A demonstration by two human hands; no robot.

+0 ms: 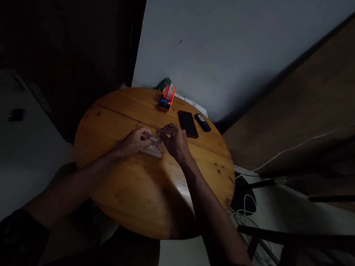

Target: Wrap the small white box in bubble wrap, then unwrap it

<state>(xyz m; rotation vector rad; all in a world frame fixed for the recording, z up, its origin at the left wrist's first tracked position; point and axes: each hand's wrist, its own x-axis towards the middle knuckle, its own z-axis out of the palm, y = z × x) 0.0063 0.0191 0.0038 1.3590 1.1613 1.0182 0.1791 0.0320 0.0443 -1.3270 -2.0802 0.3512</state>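
Note:
A small pale box-like packet with reddish print sits on the round wooden table, just in front of me. Its surface looks partly see-through, and its exact kind is too dim to tell. My left hand grips the packet's left side, thumb on top and fingers curled. Over its far right corner, my right hand is closed in a pinch, with the fingertips at a thin clear edge that I cannot make out.
Farther back on the table are an orange tape dispenser, a dark flat phone-like slab and a black keypad handset. A pale wall rises behind. Loose cables and a dark wooden chair stand at the right.

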